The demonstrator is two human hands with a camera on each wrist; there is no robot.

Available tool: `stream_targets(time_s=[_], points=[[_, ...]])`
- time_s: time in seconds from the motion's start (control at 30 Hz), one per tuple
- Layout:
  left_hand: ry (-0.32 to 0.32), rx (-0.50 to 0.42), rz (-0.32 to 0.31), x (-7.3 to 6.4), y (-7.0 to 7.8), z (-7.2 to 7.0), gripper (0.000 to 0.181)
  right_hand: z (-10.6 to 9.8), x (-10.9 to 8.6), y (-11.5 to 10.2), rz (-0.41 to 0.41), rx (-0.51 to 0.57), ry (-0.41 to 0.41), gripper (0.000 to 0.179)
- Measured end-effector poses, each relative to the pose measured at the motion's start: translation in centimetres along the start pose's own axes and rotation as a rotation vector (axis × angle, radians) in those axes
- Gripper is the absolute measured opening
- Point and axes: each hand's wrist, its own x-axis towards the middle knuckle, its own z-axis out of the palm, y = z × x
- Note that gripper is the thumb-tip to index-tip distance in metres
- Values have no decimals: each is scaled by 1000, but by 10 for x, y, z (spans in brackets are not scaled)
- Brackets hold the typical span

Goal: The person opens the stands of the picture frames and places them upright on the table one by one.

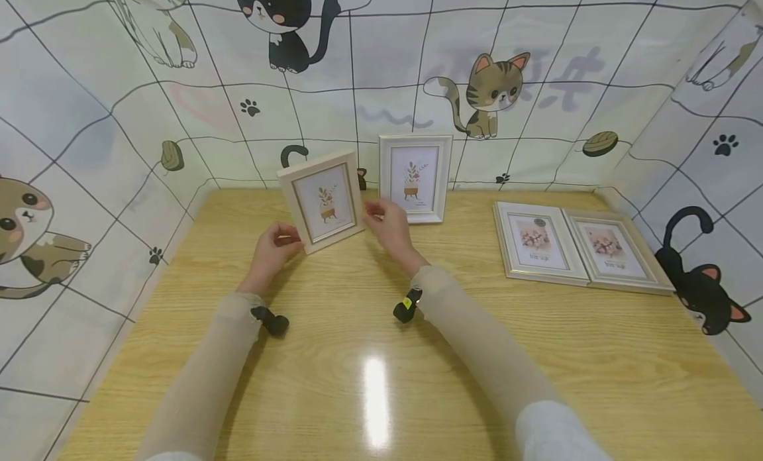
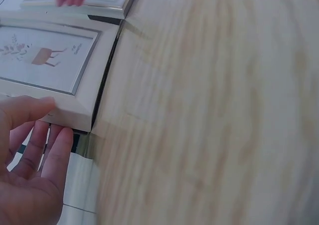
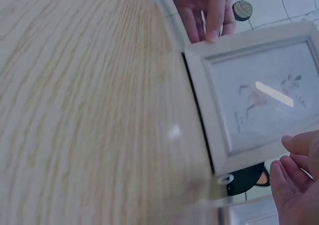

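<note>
A cream picture frame (image 1: 298,193) with a potted-plant print stands upright on the table, turned slightly. My left hand (image 1: 273,251) pinches its lower left side, thumb on the front and fingers around the edge, as the left wrist view also shows. On its opposite side my right hand (image 1: 391,230) holds the edge between thumb and fingertips; the right wrist view has that thumb (image 3: 298,144) right at the border. Just behind the right hand stands a white picture frame (image 1: 446,176) with a similar plant print, its lower left part hidden by that hand.
Two more picture frames with pink flower prints lie face up side by side at the right: a white one (image 1: 507,249) and a champagne-coloured one (image 1: 646,259). A cat-patterned tiled backdrop (image 1: 387,57) rises behind the wooden table (image 1: 334,395) and along both its sides.
</note>
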Motion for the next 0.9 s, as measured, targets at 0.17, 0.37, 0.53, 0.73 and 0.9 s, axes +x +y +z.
stream_targets(time_s=[0.17, 0.37, 0.53, 0.73, 0.9], points=[[28, 30, 26, 2, -7, 3, 34, 4, -3, -23, -61, 51, -5, 32], [46, 97, 39, 1, -5, 9, 34, 13, -5, -47, -123, 102, -39, 33], [61, 143, 43, -1, -1, 16, 32, 24, -4, -60, -166, 148, -41, 34], [68, 207, 55, -2, 2, 22, 29, 38, -6, -71, -170, 108, -30, 40], [68, 238, 57, -3, 2, 25, 29, 44, -8, -77, -136, 45, -17, 44]])
